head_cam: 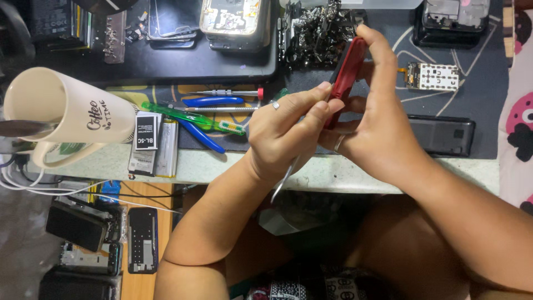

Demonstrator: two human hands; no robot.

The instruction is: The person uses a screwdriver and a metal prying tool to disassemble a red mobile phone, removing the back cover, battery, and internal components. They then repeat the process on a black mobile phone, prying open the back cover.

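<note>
Right hand (377,133) clamped around a red phone (348,75), held on edge above the worktop's (222,166) front edge, near its middle. Left hand (283,130) pinching metal tweezers (284,179), tips hidden at the phone's side, the long end hanging past the worktop's front edge. Left of the hands, near the front edge: blue-handled pliers (208,119), a green screwdriver (191,118), two flat batteries (155,144). At the left edge, a cream mug (66,114) lying tilted. Right of the hands, a dark phone (441,135) lying flat, a small circuit board (432,76) behind it.
</note>
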